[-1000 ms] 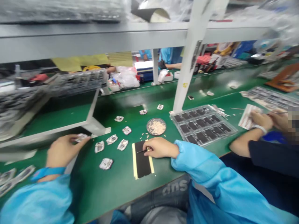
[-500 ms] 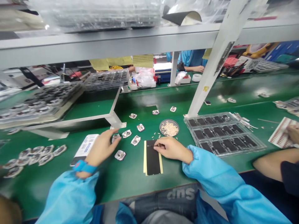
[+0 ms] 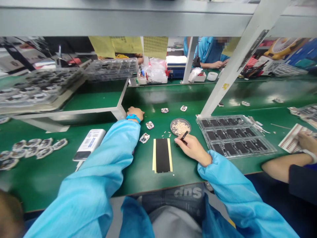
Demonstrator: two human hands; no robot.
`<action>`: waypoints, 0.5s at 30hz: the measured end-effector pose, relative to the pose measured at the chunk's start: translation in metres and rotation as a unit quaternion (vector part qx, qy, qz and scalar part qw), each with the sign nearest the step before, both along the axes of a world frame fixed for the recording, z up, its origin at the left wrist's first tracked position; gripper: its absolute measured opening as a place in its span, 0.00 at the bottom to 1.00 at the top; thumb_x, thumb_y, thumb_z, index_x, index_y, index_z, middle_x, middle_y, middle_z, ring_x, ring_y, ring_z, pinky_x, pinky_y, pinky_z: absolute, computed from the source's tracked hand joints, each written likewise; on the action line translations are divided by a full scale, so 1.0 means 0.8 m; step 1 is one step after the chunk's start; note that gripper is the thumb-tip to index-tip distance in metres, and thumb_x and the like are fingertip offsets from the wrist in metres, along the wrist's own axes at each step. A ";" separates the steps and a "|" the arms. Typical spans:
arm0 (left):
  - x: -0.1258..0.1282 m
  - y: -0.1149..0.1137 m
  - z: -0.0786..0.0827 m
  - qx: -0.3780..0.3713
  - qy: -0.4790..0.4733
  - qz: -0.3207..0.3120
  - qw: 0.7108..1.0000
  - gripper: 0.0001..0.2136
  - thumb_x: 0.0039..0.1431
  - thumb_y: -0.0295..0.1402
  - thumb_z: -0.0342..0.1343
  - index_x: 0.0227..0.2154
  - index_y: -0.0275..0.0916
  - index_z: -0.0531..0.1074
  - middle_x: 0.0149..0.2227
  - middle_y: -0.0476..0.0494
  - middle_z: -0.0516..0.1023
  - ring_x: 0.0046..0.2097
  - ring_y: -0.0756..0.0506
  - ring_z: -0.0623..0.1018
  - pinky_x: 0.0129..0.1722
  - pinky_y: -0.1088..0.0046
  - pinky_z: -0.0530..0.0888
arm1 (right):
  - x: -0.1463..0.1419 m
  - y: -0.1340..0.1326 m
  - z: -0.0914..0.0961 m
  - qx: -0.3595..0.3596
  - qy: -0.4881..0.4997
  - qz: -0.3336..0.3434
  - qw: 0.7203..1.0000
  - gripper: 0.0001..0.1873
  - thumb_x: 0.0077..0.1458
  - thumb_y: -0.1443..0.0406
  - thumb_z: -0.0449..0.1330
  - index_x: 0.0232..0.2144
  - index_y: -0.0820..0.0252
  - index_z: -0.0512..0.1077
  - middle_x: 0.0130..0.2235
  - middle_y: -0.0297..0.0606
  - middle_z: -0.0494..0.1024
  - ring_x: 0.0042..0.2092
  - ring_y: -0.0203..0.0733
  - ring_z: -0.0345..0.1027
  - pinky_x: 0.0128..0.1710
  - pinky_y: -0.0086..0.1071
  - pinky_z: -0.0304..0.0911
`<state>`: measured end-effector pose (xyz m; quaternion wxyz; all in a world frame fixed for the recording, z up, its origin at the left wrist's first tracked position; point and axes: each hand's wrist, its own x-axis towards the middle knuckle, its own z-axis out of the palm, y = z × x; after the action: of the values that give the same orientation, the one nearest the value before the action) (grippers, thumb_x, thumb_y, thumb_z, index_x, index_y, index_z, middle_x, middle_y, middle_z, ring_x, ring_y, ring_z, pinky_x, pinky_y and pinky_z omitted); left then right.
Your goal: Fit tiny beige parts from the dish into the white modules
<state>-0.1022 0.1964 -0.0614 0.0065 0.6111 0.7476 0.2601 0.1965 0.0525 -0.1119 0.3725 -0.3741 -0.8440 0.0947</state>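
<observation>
My left hand [image 3: 136, 113] is stretched far forward to the foot of the raised shelf, fingers curled over something I cannot make out. A blue band sits on its wrist. My right hand [image 3: 189, 145] is closed on dark tweezers [image 3: 184, 135], just right of a black strip on yellow backing [image 3: 162, 155] and below a round dish of small tan bits [image 3: 180, 126]. Small silver-white parts [image 3: 144, 137] lie between my hands.
A clear tray of black rectangles [image 3: 235, 139] lies to the right. A co-worker's arm [image 3: 279, 163] rests at the right edge beside a striped sheet [image 3: 289, 138]. A white labelled box [image 3: 89, 144] and more silver parts [image 3: 32, 147] lie left. Stacked trays sit on the raised shelf [image 3: 99, 99].
My left hand moved from the parts near me forward to the shelf foot. My right hand left the black strip and shifted right toward the dish, tweezers still in it.
</observation>
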 end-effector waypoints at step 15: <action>0.063 -0.181 -0.087 -0.080 -0.478 -0.428 0.763 0.19 0.54 0.36 0.62 0.45 0.39 0.63 0.37 0.48 0.74 0.36 0.48 0.78 0.39 0.69 0.73 | -0.043 0.043 0.017 -0.097 0.157 0.009 0.983 0.11 0.57 0.57 0.66 0.34 0.59 0.79 0.37 0.39 0.81 0.36 0.41 0.76 0.37 0.35 0.73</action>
<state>-0.0518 0.0517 -0.1306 0.5225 0.6614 0.3266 0.4277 0.1619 0.0871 -0.0982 0.4613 -0.3815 -0.7652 0.2371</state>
